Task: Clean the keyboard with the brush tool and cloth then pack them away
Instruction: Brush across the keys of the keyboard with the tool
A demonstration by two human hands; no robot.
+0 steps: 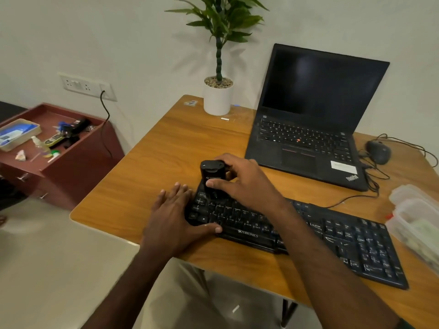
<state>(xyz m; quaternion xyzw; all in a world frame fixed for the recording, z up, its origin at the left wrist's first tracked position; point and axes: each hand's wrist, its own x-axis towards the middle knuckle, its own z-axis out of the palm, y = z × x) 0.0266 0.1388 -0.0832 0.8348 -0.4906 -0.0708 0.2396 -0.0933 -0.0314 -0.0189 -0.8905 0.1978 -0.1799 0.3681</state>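
Keyboard (308, 229), flat black plastic, steadied by left hand (173, 217); right hand (244, 184) fingers grasp stubby black brush tool (212, 174).

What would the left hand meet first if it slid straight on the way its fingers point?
Probably nothing soon: the left hand points past the keyboard across bare desk; the plant pot stands further on.

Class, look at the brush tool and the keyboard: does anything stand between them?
Nothing visible does. The right hand holds the brush tool upright on the left end of the keyboard; the left hand steadies that end beside it, not under it.
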